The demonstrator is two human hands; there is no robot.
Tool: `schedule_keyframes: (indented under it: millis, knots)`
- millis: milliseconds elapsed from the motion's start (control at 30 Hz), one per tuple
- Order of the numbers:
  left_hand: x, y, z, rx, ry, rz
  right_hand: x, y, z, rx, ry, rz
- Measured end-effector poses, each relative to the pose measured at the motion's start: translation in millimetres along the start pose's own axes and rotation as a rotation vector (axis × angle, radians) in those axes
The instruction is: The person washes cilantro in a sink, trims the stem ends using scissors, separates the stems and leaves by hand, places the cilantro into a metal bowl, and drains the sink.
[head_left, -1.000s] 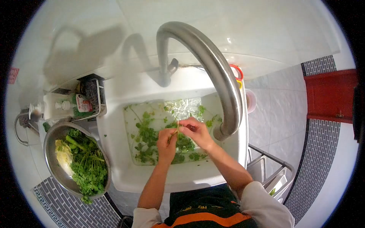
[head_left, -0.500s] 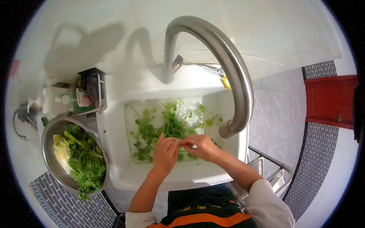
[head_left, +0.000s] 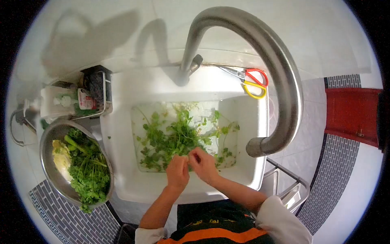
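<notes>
Green herb sprigs (head_left: 178, 132) float in the water of a white sink (head_left: 142, 187). Over the front part of the basin, my left hand (head_left: 178, 171) is closed, its fingers curled around something too small to make out. Right beside it, my right hand (head_left: 202, 164) is pinched, and what sits between its fingertips is hidden. The leaves lie just beyond both hands. At the left, a metal bowl (head_left: 50, 179) holds leafy greens (head_left: 90, 173) and a pale cabbage piece (head_left: 61, 159).
A large curved faucet (head_left: 284, 57) arches over the sink's right side. Scissors (head_left: 256, 83) with red and yellow handles lie on the back rim. A wire rack (head_left: 106, 95) with bottles stands at the back left. A metal rack (head_left: 292, 179) is at the right.
Both hands have come closer to the sink's front edge and stay close together. More sprigs now show in the middle of the water. The view has shifted, bringing the scissors into full sight.
</notes>
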State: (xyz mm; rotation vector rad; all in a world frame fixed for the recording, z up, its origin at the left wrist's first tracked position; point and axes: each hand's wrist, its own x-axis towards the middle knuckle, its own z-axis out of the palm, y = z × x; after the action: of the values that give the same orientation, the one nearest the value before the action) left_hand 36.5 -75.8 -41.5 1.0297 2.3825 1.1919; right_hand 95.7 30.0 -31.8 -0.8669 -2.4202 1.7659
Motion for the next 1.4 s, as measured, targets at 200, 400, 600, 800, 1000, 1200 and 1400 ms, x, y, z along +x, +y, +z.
schedule_keyframes:
  millis: [200,400,600,800,1000,1200,1400]
  knots:
    - [-8,-31,-8,-0.460,-0.015,-0.532,42,80,-29,-0.725,0.359,-0.171]
    - [28,-22,-22,-0.115,0.047,-0.466,61,125,-6,-0.617,0.115,-0.173]
    - [23,-79,1,-0.262,0.029,-0.601,58,96,4,-0.758,-0.206,-0.004]
    - [17,-52,-2,-0.951,-0.079,-1.166,15,19,-33,-0.263,0.026,-0.129]
    - [16,-21,3,-1.648,0.068,-0.996,-2,0,-37,-0.310,0.075,-0.291]
    - [20,-5,9,-1.323,-0.135,-1.192,-18,13,-21,-0.557,-0.015,-0.493]
    - [-5,-33,21,-1.272,-0.160,-1.208,-48,48,-12,-0.028,-0.013,0.021]
